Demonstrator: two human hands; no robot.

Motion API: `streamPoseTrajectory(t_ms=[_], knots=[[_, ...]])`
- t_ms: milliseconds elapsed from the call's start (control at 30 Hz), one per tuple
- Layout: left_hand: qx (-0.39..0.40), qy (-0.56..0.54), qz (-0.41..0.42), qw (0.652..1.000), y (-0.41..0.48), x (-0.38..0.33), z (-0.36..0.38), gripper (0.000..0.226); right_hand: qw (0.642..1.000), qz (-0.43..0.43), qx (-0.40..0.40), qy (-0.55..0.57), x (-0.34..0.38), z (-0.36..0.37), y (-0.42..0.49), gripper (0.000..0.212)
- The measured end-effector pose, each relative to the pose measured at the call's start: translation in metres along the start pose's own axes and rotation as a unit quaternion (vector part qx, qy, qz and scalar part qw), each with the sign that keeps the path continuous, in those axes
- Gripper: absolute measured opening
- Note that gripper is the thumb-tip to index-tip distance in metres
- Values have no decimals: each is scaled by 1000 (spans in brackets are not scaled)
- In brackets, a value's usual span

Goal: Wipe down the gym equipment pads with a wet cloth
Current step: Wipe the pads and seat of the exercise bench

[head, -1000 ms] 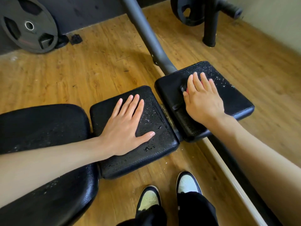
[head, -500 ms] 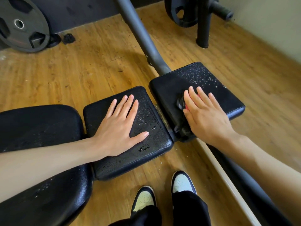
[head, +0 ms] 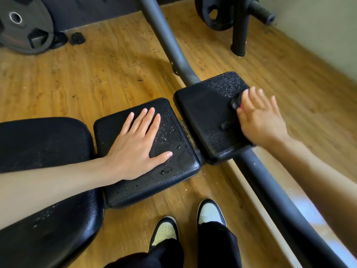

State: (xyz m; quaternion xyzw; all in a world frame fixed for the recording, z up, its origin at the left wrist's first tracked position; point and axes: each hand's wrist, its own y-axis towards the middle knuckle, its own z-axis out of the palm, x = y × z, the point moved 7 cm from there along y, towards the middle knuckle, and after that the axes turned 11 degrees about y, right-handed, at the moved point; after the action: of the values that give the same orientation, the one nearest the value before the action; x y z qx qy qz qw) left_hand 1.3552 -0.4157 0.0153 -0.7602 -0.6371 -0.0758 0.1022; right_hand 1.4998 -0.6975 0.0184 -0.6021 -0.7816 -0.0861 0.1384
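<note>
Right grip (head: 258, 120): the hand is lying open on top of the cloth, with the fingers spread and nearly straight. It is pressing down and not closing round anything. The hand is blurred, so I cannot tell where the thumb is lying.
Cloth (head: 236, 103): it is dark and bunched, and it is mostly hiding under the palm. Only a fold is showing beside the forefinger. It is sitting on the far right part of the right pad (head: 208, 120).
Left grip (head: 133, 146): the hand is resting flat with straight fingers and the thumb out. It is holding nothing and is leaning on the middle pad (head: 173, 171).
Water: drops are showing on the far corner of the right pad, and small pools are lying beside the left thumb.
Large pad (head: 44, 147): it is lying under the left forearm and carrying a few drops.
Handling of the cloth, as I am judging it: soft, limp, light and wet, so it is probably sliding easily under a flat palm. For lifting, the bunched fold is looking like the best place to pinch.
Handling of the pads, as I am judging it: firm cushions fixed on the grey tube (head: 162, 35), with a grained skin that is likely getting slippery when wet, so a leaning hand may be slipping.
</note>
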Motion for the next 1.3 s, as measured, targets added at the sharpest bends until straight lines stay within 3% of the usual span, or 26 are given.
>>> streamPoseTrajectory(t_ms=[100, 267, 467, 733, 933, 1033, 1167, 1300], knots=[[0, -1, -2, 1000, 0, 0, 0, 106, 995, 94, -33, 31, 13, 1, 0, 61], [-2, -1, 1, 1000, -1, 0, 0, 105, 997, 57, -44, 8, 35, 8, -55, 61], [-1, 1, -4, 1000, -1, 0, -1, 105, 985, 167, -15, 50, -11, -3, 24, 62], [3, -2, -4, 1000, -1, 0, -1, 106, 997, 77, -24, 22, 0, -2, -31, 60], [9, -5, -9, 1000, 0, 1, 0, 106, 972, 189, 18, 142, -28, -9, 54, 56], [6, -5, -4, 1000, -1, 1, 0, 105, 977, 166, 34, 126, -23, -14, 37, 57], [5, -2, -6, 1000, 0, 1, -1, 106, 993, 99, -25, 62, -29, -14, -15, 50], [9, 5, -7, 1000, 0, 0, -1, 106, 990, 94, -106, -8, -28, -17, -29, 53]])
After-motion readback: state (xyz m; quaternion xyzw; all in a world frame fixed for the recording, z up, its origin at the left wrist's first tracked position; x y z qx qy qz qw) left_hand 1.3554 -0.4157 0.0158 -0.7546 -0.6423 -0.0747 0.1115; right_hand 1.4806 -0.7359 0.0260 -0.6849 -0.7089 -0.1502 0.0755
